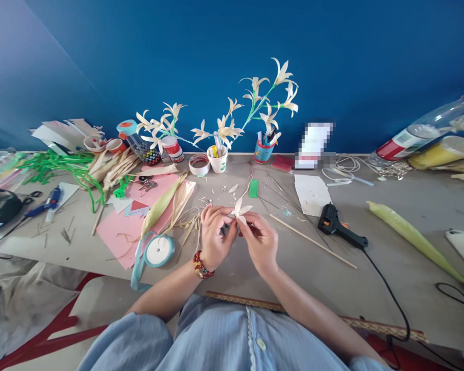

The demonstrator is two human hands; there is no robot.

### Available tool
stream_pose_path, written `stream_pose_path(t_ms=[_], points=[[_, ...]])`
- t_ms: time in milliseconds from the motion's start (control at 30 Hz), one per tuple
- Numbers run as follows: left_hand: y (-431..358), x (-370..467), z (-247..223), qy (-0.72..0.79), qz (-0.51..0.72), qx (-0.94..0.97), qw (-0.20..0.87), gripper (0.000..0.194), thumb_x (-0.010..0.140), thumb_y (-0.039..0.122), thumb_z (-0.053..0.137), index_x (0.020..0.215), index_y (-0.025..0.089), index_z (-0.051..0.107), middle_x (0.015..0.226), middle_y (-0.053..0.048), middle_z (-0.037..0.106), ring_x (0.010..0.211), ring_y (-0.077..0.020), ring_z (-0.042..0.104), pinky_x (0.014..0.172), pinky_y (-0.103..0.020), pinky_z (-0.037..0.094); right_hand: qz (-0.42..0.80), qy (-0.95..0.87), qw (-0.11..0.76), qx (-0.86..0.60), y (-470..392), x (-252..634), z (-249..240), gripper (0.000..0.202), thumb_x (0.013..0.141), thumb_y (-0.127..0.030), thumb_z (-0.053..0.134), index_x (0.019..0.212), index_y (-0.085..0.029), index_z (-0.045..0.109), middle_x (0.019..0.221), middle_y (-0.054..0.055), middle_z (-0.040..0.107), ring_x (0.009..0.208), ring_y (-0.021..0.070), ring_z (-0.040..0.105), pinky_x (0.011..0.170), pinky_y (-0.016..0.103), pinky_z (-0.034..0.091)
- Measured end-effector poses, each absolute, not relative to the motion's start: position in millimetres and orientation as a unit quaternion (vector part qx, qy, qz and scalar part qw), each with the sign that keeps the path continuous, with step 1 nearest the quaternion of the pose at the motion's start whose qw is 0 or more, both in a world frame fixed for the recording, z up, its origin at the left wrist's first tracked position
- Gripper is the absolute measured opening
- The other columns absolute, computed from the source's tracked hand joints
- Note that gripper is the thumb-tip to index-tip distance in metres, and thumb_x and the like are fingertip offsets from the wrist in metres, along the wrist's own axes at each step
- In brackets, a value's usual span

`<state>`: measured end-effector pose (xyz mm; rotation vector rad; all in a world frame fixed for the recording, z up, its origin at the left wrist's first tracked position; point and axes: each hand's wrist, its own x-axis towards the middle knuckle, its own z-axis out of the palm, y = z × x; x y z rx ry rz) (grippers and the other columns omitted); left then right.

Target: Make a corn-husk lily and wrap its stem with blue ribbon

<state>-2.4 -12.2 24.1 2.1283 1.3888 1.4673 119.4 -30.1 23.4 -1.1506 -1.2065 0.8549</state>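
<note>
one cream flower [241, 210] is pinched by left hand [218, 230] and right hand [263, 241], seemingly near its base.

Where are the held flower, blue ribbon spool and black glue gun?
Held flower [239, 210]: head view, petals.
Blue ribbon spool [154, 253]: head view, white face.
Black glue gun [346, 235]: head view, handle.

Behind the grey worktop [232, 268] rises a smooth, deep-blue wall [201, 31]; above the worktop's left end, a slanting line divides it from a paler, brighter-lit stretch [11, 51]. A patterned strip [247, 300] follows the worktop's near edge. Below its left part stand a pale seat [96, 296] and red bars [64, 317].
</note>
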Motion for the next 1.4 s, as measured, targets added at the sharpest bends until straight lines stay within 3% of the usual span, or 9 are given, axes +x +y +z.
stream_pose_path(t_ms=[167, 467, 1400], points=[[-11, -3, 24, 0.476, 0.499, 0.715, 0.118, 0.013, 0.087, 0.018, 0.058, 0.074, 0.022, 0.056, 0.090, -0.003, 0.071, 0.095, -0.0202, 0.064, 0.101, -0.046, 0.040, 0.393, -0.480, 0.608, -0.495, -31, 118, 21, 0.010, 0.087, -0.030, 0.065, 0.089, -0.021, 0.068, 0.082, 0.003, 0.069, 0.060, 0.0135, 0.062, 0.053, 0.025, 0.054], [-11, -2, 23, 0.466, 0.497, 0.726, 0.089, 0.013, 0.085, 0.017, 0.059, 0.074, 0.022, 0.055, 0.094, -0.003, 0.072, 0.096, -0.0209, 0.064, 0.105, -0.049, 0.036, 0.358, -0.501, 0.600, -0.511, -30, 117, 22, 0.009, 0.088, -0.029, 0.065, 0.087, -0.021, 0.069, 0.085, 0.002, 0.071, 0.062, 0.0133, 0.064, 0.057, 0.025, 0.054], [-22, -3, 30, 0.416, 0.512, 0.750, 0.059, 0.010, 0.086, 0.016, 0.055, 0.083, 0.025, 0.059, 0.092, -0.003, 0.074, 0.092, -0.0217, 0.065, 0.107, -0.056, 0.035, 0.278, -0.568, 0.652, -0.418, -42, 123, 23, 0.010, 0.087, -0.015, 0.061, 0.086, -0.023, 0.067, 0.091, 0.008, 0.071, 0.082, 0.0216, 0.067, 0.067, 0.033, 0.054]])
